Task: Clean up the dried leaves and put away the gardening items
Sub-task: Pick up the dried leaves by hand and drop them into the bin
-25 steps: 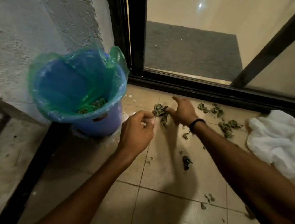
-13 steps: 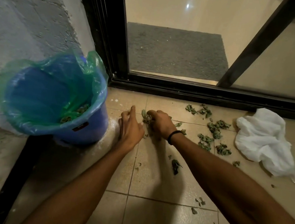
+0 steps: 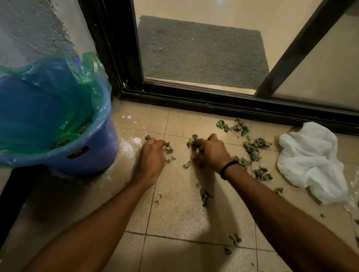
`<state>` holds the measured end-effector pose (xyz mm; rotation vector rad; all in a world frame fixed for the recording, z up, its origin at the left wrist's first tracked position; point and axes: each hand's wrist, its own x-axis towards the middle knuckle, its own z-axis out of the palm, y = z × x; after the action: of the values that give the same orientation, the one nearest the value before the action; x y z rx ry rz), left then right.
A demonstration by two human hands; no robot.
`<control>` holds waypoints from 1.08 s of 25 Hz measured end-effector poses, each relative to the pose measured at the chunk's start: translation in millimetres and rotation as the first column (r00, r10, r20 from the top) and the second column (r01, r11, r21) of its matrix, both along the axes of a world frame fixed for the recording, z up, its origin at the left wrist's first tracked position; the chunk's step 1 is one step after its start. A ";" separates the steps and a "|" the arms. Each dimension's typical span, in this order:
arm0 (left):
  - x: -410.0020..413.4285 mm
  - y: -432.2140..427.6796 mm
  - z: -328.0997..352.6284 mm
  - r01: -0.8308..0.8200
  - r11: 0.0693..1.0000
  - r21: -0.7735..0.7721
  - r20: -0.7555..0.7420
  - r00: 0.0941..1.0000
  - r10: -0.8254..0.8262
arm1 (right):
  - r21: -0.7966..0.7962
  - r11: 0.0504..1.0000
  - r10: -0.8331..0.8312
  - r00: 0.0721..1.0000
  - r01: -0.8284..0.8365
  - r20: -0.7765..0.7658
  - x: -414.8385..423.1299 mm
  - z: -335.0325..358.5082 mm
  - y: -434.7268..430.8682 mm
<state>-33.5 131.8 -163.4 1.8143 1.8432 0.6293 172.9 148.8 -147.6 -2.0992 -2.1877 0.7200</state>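
Note:
Dried green leaves [image 3: 252, 148] lie scattered over the beige floor tiles [image 3: 186, 218], thickest to the right of my hands. My right hand [image 3: 211, 152], with a black band at the wrist, is curled around a small clump of leaves on the floor. My left hand [image 3: 152, 155] rests on the tile just left of it, fingers curled onto a few leaves. A blue bucket [image 3: 89, 158] lined with a green plastic bag [image 3: 82, 92] stands at the left, with some leaves inside it.
A crumpled white cloth [image 3: 311, 161] lies on the floor at the right. The black sliding-door track [image 3: 223, 105] runs across behind the leaves, with a grey mat [image 3: 200, 52] beyond the glass. A rough grey wall [image 3: 25, 22] is behind the bucket.
Both hands have come down onto the floor. The left hand moved from the air near the bucket to the tile beside the right hand, which has gathered leaves toward itself.

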 end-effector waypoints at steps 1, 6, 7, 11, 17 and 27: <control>-0.6 -6.3 4.1 -0.076 0.997 0.013 0.075 0.994 0.075 | 0.070 0.997 0.045 0.999 -0.045 0.010 -3.2 -6.0 -6.8; 3.1 -43.8 3.5 -0.128 0.992 0.019 -0.016 0.992 0.128 | 0.212 0.966 -0.128 0.985 0.150 -0.115 -6.7 -2.3 9.5; 3.5 -51.3 -3.2 -0.065 0.998 -0.011 -0.093 0.994 0.063 | 0.229 0.962 -0.127 0.985 0.152 -0.117 -6.7 1.1 18.3; 3.7 -68.4 -17.4 0.058 0.998 -0.033 -0.236 0.970 -0.064 | 0.136 0.990 0.056 0.997 -0.049 -0.049 -29.1 1.6 23.3; 4.9 -64.3 -23.7 0.187 0.979 0.082 -0.252 0.954 -0.161 | 0.042 0.987 -0.142 0.966 0.155 -0.218 -43.8 3.8 17.5; -36.2 -76.6 177.8 -0.308 0.771 0.558 0.345 0.931 0.122 | -0.121 0.992 -0.128 0.263 0.042 -0.956 -126.0 244.2 25.8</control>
<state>-69.7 55.2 14.4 1.7325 1.7749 1.6483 47.0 174.6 96.6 -1.0839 -1.2650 1.5393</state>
